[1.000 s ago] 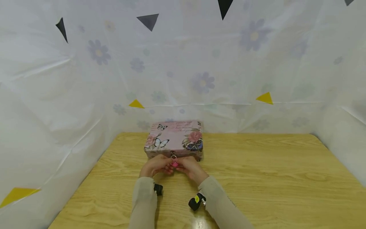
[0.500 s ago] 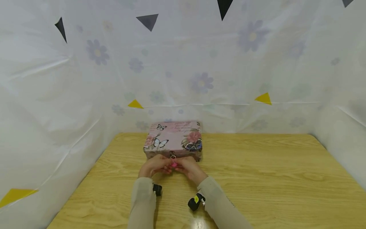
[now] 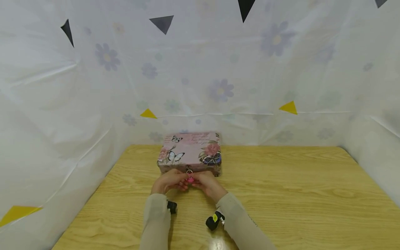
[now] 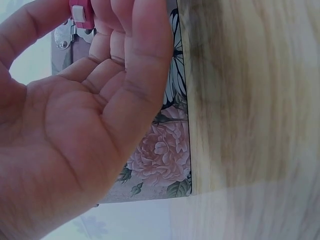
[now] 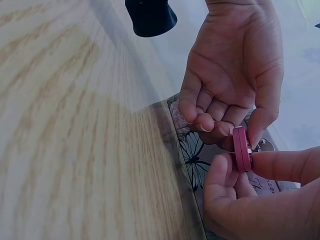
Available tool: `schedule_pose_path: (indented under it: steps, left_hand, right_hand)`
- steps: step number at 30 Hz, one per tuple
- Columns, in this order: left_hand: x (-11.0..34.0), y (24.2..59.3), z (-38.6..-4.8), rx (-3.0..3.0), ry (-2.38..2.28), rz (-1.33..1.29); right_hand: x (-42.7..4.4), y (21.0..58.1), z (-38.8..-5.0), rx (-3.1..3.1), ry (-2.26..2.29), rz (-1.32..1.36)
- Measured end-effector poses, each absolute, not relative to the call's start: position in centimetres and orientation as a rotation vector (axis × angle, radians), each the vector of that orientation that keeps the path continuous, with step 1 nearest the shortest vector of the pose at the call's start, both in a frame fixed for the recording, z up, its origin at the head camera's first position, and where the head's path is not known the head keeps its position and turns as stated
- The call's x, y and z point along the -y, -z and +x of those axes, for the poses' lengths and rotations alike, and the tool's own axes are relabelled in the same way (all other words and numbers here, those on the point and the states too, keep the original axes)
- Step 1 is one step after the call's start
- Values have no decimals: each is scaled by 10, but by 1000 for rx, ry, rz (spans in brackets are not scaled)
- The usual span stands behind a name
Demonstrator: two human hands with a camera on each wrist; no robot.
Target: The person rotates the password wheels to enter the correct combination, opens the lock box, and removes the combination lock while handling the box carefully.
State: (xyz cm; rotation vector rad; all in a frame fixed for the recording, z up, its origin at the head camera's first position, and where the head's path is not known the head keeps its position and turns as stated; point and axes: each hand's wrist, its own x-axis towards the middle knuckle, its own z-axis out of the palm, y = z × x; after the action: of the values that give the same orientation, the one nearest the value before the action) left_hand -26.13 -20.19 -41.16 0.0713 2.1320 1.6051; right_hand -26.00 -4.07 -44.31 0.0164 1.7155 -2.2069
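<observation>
A small pink padlock [image 3: 190, 180] with a silver shackle hangs at the front latch of a pink box [image 3: 189, 149] printed with roses and butterflies. The box lid is down. My left hand [image 3: 170, 181] pinches the padlock from the left, thumb on top and fingers curled beneath. From the other side, my right hand [image 3: 207, 184] grips it between thumb and fingers. Seen close in the right wrist view, the padlock body [image 5: 241, 149] stands on edge between both sets of fingertips. Part of the metal latch [image 4: 63, 35] shows in the left wrist view; the keyhole cannot be made out.
The box sits near the back edge of a wooden table [image 3: 281, 187]. White flower-printed sheeting [image 3: 200, 69] rises behind the table and along both sides. Black wrist cameras [image 3: 213, 221] are worn under the sleeves.
</observation>
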Motion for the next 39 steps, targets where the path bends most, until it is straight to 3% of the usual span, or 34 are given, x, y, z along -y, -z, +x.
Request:
schedule_pose_path:
  steps: [18,30,39]
  left_hand:
    - [200,411,-261,-2211,-1562,61]
    - [172,381,-242,-2901,-752,-16]
    - [154,380,-233,-3066,-624,18]
  right_hand:
    - [39,442,-263,-1747,2176,53]
    - [39,443,-264,-1751,2162,31]
    - [38,441,-261,-1771,2159,0]
